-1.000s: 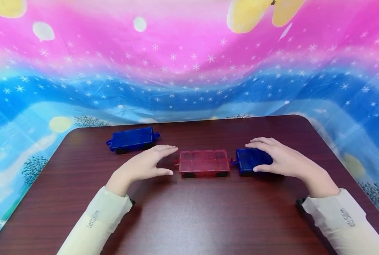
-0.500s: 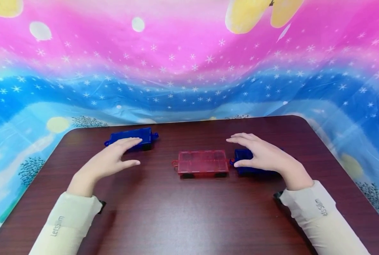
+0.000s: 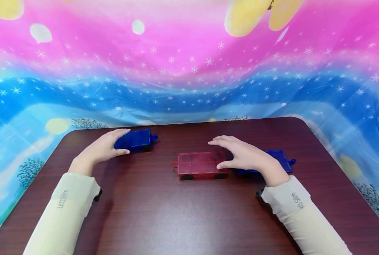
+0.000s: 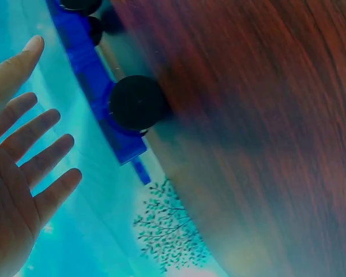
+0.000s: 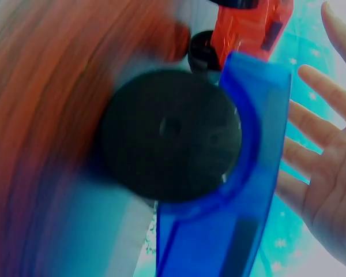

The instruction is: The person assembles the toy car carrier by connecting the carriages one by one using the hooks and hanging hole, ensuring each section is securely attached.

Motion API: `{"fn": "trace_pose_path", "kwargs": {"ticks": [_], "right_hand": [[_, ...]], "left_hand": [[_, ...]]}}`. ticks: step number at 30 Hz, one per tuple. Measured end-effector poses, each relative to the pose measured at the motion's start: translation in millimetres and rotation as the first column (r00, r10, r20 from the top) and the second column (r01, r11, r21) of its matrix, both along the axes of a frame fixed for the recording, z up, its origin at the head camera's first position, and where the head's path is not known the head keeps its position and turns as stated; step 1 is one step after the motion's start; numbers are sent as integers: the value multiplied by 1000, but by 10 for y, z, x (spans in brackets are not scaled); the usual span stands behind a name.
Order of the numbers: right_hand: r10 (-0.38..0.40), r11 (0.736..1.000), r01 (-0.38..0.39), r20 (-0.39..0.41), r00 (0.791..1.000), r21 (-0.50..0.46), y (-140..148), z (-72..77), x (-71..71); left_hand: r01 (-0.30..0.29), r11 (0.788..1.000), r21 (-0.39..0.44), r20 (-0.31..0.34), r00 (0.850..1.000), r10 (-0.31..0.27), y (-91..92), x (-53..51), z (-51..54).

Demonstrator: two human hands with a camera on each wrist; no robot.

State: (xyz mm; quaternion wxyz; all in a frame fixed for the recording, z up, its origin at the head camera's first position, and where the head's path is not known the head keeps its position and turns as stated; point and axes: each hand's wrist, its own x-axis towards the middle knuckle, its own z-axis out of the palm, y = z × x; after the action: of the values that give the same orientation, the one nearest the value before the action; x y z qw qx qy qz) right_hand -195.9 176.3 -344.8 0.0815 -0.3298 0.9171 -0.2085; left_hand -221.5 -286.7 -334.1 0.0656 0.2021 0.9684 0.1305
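At the table's back left lies a blue wheeled car (image 3: 135,139); my left hand (image 3: 97,152) is over its left end, thumb and fingers spread. The left wrist view has that blue car (image 4: 92,75) beside the left hand (image 4: 23,167), with a gap between them. In the middle stands a translucent red car (image 3: 197,163), close against a second blue car (image 3: 277,157) on its right. My right hand (image 3: 243,154) hovers where these two meet, hiding the joint, its fingers apart. The right wrist view shows the right hand (image 5: 328,167) beyond the blue car (image 5: 259,127), holding nothing.
The dark wooden table (image 3: 183,219) has rounded back corners. A pink and blue patterned cloth (image 3: 176,71) hangs behind it and down both sides. A small loop sticks out from the red car's left end, and a blue coupling from the right-hand car's far end.
My left hand has moved left from beside the red car to the back-left blue car. My right hand has shifted left from the right blue car toward the red one. The cars look unmoved.
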Motion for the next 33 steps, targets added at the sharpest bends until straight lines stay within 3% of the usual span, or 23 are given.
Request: {"fn": "trace_pose_path", "kwargs": {"ticks": [7,17,33], "right_hand": [[70,998,-70,13,997,5,-165,-49,0],[101,995,-103,60,993,19,-324,-87,15],[117,988,-125,97,988,90,-409,-84,60]], "left_hand": [[-5,1000,1,24,1000,5,22,-124,-103],[-16,1000,-16,54,998,17,54,-234,-170],[14,998,-63,40,999,-12,79,-295,-215]]}}
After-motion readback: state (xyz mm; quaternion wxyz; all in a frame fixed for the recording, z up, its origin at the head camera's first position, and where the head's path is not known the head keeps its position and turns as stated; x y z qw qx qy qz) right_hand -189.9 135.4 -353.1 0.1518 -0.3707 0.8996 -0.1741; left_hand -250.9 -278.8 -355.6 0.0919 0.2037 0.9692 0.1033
